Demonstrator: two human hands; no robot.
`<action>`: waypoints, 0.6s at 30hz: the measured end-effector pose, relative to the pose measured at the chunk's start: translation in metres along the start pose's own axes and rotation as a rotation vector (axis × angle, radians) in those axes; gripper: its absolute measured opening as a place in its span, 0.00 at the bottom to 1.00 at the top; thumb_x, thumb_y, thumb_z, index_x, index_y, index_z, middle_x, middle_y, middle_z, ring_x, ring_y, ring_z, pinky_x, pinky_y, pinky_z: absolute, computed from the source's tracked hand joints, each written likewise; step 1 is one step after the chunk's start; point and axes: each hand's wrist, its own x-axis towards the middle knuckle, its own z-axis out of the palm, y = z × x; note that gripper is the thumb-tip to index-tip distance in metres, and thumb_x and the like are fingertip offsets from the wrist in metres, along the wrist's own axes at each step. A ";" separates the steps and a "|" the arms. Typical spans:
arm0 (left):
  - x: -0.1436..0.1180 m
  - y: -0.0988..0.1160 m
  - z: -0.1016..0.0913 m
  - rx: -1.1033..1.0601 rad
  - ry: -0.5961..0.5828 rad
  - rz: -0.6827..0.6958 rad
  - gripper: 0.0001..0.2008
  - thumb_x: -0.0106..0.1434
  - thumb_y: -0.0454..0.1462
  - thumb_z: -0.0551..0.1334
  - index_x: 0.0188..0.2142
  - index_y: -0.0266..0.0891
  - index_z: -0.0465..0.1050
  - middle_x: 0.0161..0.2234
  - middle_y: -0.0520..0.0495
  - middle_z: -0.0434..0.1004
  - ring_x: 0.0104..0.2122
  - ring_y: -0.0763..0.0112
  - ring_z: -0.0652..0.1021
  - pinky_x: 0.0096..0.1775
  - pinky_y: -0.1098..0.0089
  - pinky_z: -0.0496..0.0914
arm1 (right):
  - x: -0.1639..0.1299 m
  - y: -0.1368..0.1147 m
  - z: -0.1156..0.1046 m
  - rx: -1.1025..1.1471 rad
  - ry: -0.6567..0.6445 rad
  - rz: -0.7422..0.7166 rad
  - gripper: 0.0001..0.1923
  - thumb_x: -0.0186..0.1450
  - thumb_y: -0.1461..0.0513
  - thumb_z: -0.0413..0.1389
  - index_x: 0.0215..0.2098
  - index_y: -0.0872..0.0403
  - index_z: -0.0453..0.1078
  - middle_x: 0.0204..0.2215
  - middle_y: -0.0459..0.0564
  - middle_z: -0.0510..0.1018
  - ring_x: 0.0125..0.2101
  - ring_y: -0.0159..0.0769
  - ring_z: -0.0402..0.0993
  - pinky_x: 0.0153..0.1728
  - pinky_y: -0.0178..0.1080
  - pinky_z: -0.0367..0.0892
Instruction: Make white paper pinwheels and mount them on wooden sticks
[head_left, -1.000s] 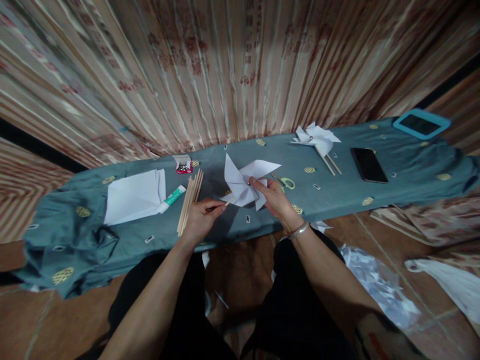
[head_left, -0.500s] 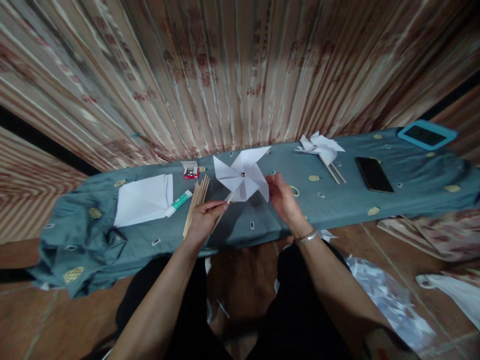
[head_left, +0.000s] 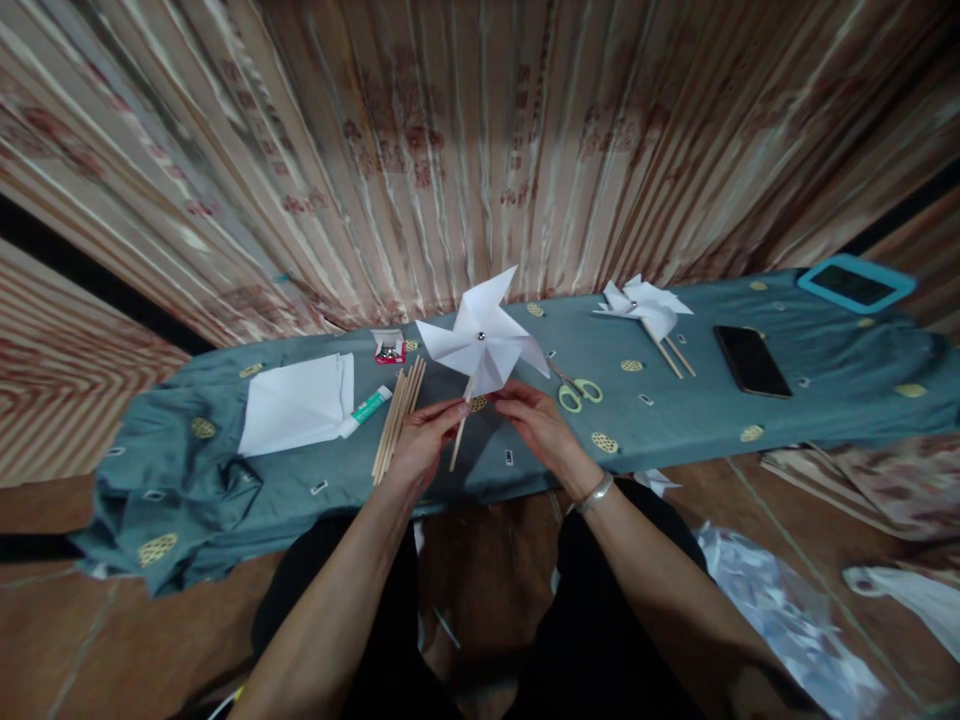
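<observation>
Left hand (head_left: pixel 421 445) pinching stick (head_left: pixel 459 440) of 1 white pinwheel (head_left: pixel 484 352); right hand (head_left: pixel 538 422) close at its 5 o'clock, cannot tell if gripping. Scissors (head_left: pixel 578 386), pinwheel's 4 o'clock.

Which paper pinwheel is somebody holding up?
The single pinwheel, its stick pinched by the left hand; the pinwheels by the phone lie on the cloth, unheld.

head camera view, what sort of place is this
Probably a craft corner in a home: a patterned curtain hangs behind a cloth-covered table, and a paper pinwheel is held above it.
</observation>
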 end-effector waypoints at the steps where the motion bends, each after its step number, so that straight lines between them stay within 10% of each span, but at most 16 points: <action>1: 0.000 0.000 0.001 -0.011 -0.003 -0.002 0.20 0.33 0.42 0.78 0.27 0.37 0.82 0.24 0.48 0.81 0.24 0.75 0.74 0.30 0.73 0.66 | -0.001 -0.001 0.003 -0.004 -0.021 -0.005 0.14 0.44 0.61 0.69 0.31 0.50 0.79 0.30 0.42 0.82 0.34 0.32 0.76 0.46 0.37 0.66; 10: -0.001 0.002 0.007 -0.068 -0.019 -0.005 0.22 0.31 0.43 0.79 0.27 0.37 0.81 0.24 0.48 0.81 0.26 0.71 0.77 0.33 0.70 0.69 | -0.001 -0.004 0.003 -0.089 0.022 -0.023 0.16 0.46 0.51 0.71 0.27 0.52 0.78 0.26 0.44 0.81 0.28 0.30 0.73 0.37 0.35 0.67; 18: 0.001 0.003 0.009 -0.200 0.003 0.038 0.21 0.31 0.40 0.79 0.27 0.35 0.82 0.22 0.49 0.79 0.20 0.80 0.70 0.25 0.76 0.63 | -0.019 0.012 0.011 -0.526 -0.407 0.029 0.20 0.52 0.46 0.66 0.25 0.56 0.77 0.20 0.43 0.75 0.22 0.28 0.64 0.26 0.34 0.58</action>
